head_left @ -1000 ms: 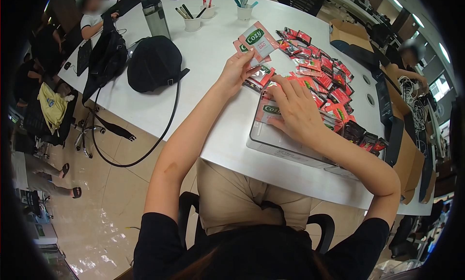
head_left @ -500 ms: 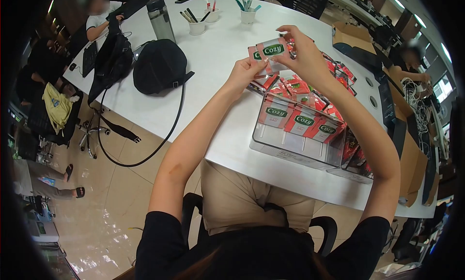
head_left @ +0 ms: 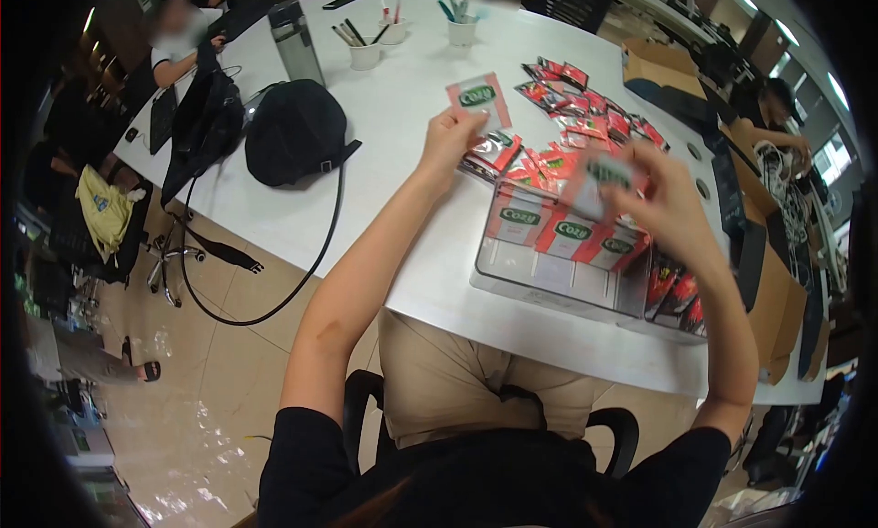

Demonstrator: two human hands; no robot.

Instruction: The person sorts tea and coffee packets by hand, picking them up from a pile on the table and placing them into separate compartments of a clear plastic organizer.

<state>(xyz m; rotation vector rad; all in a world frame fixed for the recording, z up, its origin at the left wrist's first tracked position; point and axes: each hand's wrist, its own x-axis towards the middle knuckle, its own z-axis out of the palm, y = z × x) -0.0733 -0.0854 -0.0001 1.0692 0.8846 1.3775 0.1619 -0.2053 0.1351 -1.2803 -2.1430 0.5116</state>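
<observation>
My left hand [head_left: 446, 137] and right hand [head_left: 666, 210] each pinch a sachet.
The Cozy sachet [head_left: 477, 96] sticks up above my left fingertips; the second sachet [head_left: 599, 176] (blurred) sits beside my right fingers, just over the clear organiser box [head_left: 521, 277].

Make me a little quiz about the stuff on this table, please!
1. True or false: the left hand holds a pink Cozy packet up above the table.
2. What lies right beside the black bag? A) a black cap B) a red ball C) a banana
3. Fill in the gap: the right hand holds a blurred packet over the clear ____, where more Cozy packets stand upright.

Key
1. True
2. A
3. box
</observation>
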